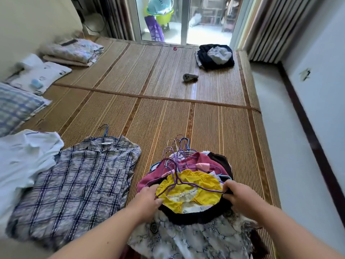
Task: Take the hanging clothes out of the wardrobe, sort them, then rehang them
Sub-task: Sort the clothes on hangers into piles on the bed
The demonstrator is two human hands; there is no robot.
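**Two hands, one hanger: lifting the top piece clean**

Both hands have closed on the ends of the same piece. The left hand [147,196] pinches the left shoulder of the yellow top [192,186] with curled fingers, and the right hand [237,195] curls round the right end, where the purple hanger [201,188] runs out under the fingers. The top lies uppermost on a near pile of hangered clothes [186,161], their hooks bunched together just beyond it.

That tangle of hooks is the likely snag. I would raise the top level and draw it toward the body, so its hook slides out and does not drag its neighbours along. A dark garment lies directly beneath; keep the fingers off that cloth.

To the left, a plaid shirt [74,184] lies spread flat on the woven mat [186,118], beside a white shirt [24,157]. These look like the sorted groups, with bare mat between shirt and pile for another.
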